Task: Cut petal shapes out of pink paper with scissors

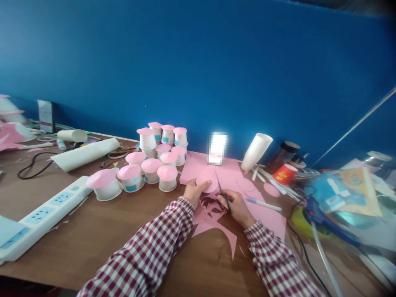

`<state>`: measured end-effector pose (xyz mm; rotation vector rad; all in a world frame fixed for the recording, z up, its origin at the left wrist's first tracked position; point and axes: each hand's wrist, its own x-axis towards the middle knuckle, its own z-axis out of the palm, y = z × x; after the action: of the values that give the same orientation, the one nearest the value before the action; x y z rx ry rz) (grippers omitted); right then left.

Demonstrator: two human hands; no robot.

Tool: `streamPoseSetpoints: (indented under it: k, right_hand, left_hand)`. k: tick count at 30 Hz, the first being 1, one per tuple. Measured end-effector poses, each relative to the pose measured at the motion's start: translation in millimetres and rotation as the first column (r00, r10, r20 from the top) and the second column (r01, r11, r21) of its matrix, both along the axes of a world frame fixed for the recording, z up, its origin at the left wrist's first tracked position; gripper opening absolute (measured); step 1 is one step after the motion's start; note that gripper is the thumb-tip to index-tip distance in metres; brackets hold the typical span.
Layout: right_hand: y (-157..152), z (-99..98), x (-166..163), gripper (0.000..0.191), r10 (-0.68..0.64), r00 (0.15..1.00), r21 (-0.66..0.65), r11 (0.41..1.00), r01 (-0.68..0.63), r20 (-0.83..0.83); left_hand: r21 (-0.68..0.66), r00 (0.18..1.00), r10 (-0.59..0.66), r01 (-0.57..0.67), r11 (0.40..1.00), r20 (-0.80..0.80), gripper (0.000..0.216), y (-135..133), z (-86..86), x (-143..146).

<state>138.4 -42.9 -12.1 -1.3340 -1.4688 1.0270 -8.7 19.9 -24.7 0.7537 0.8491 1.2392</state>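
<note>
My left hand (195, 192) pinches a round pink paper disc (206, 178) by its lower edge, thumb on top. In my right hand (235, 206) is a pair of scissors (220, 189), fingers in the handles, the blades pointing up beside the disc's right edge. Pink paper offcuts (213, 229) with curved and pointed edges lie beneath both hands. Behind the disc are larger pink sheets (229, 167). Right of my right hand, a capped pen (264, 204) rests across pink paper.
Paper cups with pink tops (167, 177) stand grouped at left, near a white power strip (46, 218). A stack of white cups (257, 150) leans at the back. Right are a red cup (285, 174), a blue glue gun (328, 225) with its cord and plastic-wrapped packets (355, 189).
</note>
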Motion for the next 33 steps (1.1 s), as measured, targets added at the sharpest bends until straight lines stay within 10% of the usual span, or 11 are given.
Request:
streamPoseSetpoints:
  k: [33]
  right_hand:
    - [-0.5, 3.2, 0.2, 0.029, 0.014, 0.996, 0.045, 0.999, -0.018, 0.083]
  left_hand:
    - [-0.035, 1.0, 0.003, -0.002, 0.999, 0.022, 0.035, -0.9, 3.7, -0.9]
